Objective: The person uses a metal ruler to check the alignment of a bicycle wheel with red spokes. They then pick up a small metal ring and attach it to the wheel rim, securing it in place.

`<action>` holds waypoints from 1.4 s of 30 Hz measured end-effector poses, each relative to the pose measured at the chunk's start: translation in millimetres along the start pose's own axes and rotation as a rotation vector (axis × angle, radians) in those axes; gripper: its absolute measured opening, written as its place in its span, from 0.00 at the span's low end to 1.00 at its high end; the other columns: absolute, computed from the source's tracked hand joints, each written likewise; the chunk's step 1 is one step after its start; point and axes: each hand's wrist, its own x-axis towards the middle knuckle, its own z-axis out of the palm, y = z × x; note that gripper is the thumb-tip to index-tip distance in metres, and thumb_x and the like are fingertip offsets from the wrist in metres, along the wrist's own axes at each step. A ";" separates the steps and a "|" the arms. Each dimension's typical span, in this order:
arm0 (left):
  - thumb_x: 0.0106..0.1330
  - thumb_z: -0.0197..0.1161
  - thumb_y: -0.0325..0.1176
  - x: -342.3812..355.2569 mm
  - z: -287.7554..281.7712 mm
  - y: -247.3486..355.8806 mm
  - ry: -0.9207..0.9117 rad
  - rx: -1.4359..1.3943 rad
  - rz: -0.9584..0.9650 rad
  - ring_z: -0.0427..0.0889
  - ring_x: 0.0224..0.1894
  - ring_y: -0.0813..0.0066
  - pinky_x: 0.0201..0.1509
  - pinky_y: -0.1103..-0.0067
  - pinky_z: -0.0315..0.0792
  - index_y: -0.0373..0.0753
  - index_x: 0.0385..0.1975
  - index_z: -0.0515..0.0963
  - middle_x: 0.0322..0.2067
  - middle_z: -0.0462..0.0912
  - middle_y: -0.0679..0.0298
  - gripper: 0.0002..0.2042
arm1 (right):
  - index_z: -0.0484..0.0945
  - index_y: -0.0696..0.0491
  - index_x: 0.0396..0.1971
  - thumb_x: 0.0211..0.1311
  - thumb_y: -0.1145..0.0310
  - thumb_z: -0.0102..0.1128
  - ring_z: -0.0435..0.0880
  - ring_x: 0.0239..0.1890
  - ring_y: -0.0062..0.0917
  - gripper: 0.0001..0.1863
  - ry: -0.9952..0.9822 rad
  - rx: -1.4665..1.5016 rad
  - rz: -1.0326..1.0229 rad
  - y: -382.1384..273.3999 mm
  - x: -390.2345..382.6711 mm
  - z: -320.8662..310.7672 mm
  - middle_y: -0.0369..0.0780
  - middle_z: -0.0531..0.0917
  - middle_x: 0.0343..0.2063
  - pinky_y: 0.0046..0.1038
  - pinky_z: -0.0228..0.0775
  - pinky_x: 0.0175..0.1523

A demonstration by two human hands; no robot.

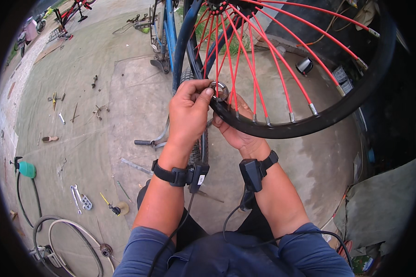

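Observation:
A bicycle wheel with a black rim (291, 131) and red spokes (282, 76) stands before me. My left hand (189, 108) pinches a round metal spoke wrench (223, 92) between thumb and forefinger, at a spoke by the rim's near left part. My right hand (240, 134) is palm up beneath the rim, its fingers curled against it from behind and below. The rim partly hides those fingers. Silver nipples join the spokes to the rim. Behind the wheel rises a blue bicycle frame (171, 34), with a pedal crank (158, 141) beside my left forearm.
Wrenches (76, 198), a wooden-handled brush (50, 138) and other small tools lie on the green ground sheet (92, 157) at left. A green spray bottle (27, 169) and coiled tubes (74, 221) are at lower left. A silver cup (304, 66) lies behind the wheel.

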 end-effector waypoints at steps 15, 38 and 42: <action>0.68 0.71 0.32 -6.5 -2.3 20.9 -0.084 0.392 0.191 0.78 0.32 0.81 0.39 0.82 0.74 0.27 0.48 0.81 0.36 0.80 0.64 0.15 | 0.77 0.51 0.53 0.72 0.61 0.63 0.83 0.32 0.23 0.15 0.067 -0.014 0.088 -10.2 2.0 9.6 0.35 0.84 0.37 0.27 0.76 0.31; 0.65 0.75 0.33 -12.1 7.4 29.8 -0.053 0.369 0.105 0.77 0.31 0.87 0.37 0.85 0.75 0.27 0.49 0.79 0.35 0.84 0.66 0.19 | 0.77 0.54 0.53 0.70 0.56 0.66 0.84 0.37 0.21 0.20 0.021 -0.133 0.139 -21.9 -1.4 3.7 0.36 0.84 0.41 0.24 0.77 0.30; 0.67 0.74 0.33 -10.6 8.9 25.5 -0.042 0.315 0.089 0.79 0.32 0.86 0.37 0.85 0.76 0.27 0.48 0.79 0.34 0.85 0.65 0.18 | 0.77 0.54 0.53 0.70 0.56 0.66 0.84 0.34 0.20 0.20 0.048 -0.134 0.151 -22.2 -0.3 3.7 0.36 0.84 0.38 0.24 0.76 0.28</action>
